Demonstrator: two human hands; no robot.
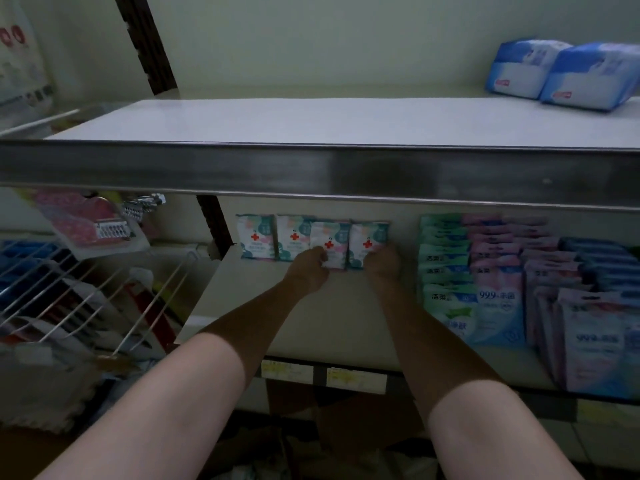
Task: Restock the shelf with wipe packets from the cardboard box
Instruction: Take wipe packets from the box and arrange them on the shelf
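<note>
Two bare forearms reach over the front edge of the lower shelf (332, 317), past 2 price labels (356, 378) fixed to that edge. Below the edge, part of a brown cardboard box (332, 424) shows in shadow. At the shelf's back, the left hand (308, 271) curls its fingers around the 3rd wipe packet (329, 244), and the right hand (382, 263) grips the 4th wipe packet (367, 241) at its lower right corner. Both packets stand upright in a row of 4 red-cross packets, touching side by side, near the back left corner. Rows of other wipe packs (495, 306) fill the shelf's right side. On the upper shelf (277, 121), 2 blue packs (561, 74) lie at the far right.
</note>
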